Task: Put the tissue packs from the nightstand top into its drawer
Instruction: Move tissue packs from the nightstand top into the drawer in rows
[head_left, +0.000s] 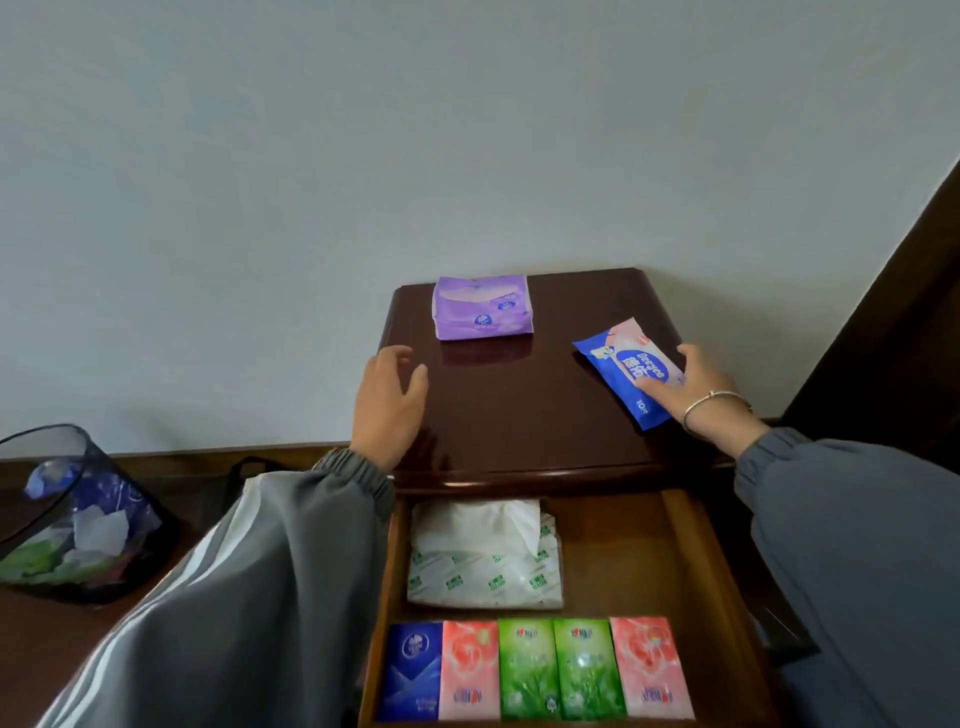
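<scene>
Taking the dark wooden nightstand top (519, 415) as a clock face with twelve at the wall, two packs lie on it: a purple tissue pack (482, 307) at about eleven, near the wall, and a blue wipes pack (629, 375) at about three, lying aslant with its long axis running from ten to four. The right hand (696, 387) rests on the four o'clock end of the blue pack, thumb on its upper face and the other fingers along its far edge; the hand looks to be closing on the pack, which still lies flat on the wood. The left hand (388, 402) hovers at the nine o'clock edge of the top, fingers loosely spread and holding nothing, well apart from the purple pack. Below the six o'clock edge the drawer (696, 571) stands pulled out. Inside it, toward twelve, lies a white soft pack with green print (485, 564), a tissue sticking out of its top. Toward six, five small packs sit side by side in a row: blue pocket pack (410, 670), pink pocket pack (470, 670), two green pocket packs (561, 667), and another pink pack (650, 667). At nine o'clock, off the nightstand, stands a dark mesh bin (67, 519) with crumpled waste.
</scene>
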